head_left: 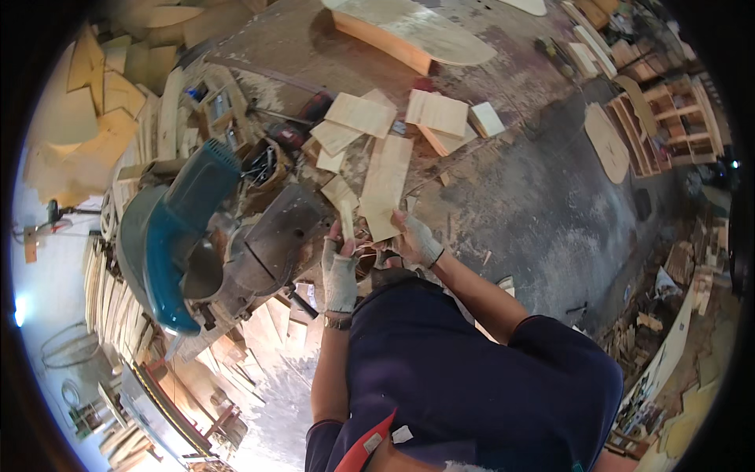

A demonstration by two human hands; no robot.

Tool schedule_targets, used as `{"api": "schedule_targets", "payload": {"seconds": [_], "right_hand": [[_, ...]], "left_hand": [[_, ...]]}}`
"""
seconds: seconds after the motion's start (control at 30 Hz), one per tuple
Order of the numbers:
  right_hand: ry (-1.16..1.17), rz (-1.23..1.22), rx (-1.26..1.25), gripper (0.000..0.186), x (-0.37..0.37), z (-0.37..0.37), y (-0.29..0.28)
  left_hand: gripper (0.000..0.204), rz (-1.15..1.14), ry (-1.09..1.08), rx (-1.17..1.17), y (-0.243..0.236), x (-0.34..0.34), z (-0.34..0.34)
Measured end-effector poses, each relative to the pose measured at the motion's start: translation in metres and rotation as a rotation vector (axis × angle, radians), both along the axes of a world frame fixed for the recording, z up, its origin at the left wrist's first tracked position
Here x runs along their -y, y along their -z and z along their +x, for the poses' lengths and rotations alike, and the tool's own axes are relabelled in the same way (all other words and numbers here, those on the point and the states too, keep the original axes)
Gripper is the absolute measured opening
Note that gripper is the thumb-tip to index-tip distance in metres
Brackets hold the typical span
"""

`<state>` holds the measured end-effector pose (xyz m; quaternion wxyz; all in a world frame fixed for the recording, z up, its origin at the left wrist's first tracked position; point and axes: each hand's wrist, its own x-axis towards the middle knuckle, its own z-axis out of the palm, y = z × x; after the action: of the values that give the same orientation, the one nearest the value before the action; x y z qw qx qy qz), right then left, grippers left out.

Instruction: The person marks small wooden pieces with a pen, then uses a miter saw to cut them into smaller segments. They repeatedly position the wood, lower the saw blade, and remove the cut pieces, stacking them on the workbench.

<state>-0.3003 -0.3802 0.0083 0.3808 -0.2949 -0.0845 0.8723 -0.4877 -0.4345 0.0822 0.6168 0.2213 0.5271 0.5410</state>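
Note:
My left hand (340, 275), in a pale fingerless work glove, pinches a small narrow piece of wood (347, 218) held upright. A gloved right hand (418, 239), also mine, grips the near right edge of a long pale wooden board (385, 177). The board's near end points toward my body, and its far end reaches a pile of cut boards (361, 115). Another small wood offcut (340, 191) lies just beyond the piece in my left hand. What the right fingers do under the board is hidden.
A teal miter saw (169, 244) stands close on my left, its grey base (283, 232) near my left hand. Beyond it sits a box of hardware (262, 164). A large rounded board (417, 31) lies far ahead. Wooden shelving (680, 122) stands at the far right.

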Motion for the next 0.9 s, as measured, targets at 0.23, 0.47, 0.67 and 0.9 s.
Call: {"api": "schedule_targets", "payload": {"seconds": [0.23, 0.47, 0.67, 0.9], "right_hand": [[0.557, 0.330, 0.767, 0.043, -0.109, 0.140, -0.011], [0.140, 0.416, 2.210, 0.050, -0.220, 0.228, -0.009], [0.356, 0.808, 2.274, 0.038, -0.240, 0.170, -0.022], [-0.208, 1.486, 1.715, 0.075, -0.188, -0.051, -0.009]], "left_hand": [[0.051, -0.156, -0.050, -0.007, 0.021, 0.022, -0.004], [0.051, -0.179, -0.171, -0.058, 0.025, 0.029, -0.016], [0.056, -0.200, -0.248, -0.061, 0.017, 0.044, -0.019], [0.046, -0.236, -0.344, -0.055, 0.016, 0.046, -0.012]]}}
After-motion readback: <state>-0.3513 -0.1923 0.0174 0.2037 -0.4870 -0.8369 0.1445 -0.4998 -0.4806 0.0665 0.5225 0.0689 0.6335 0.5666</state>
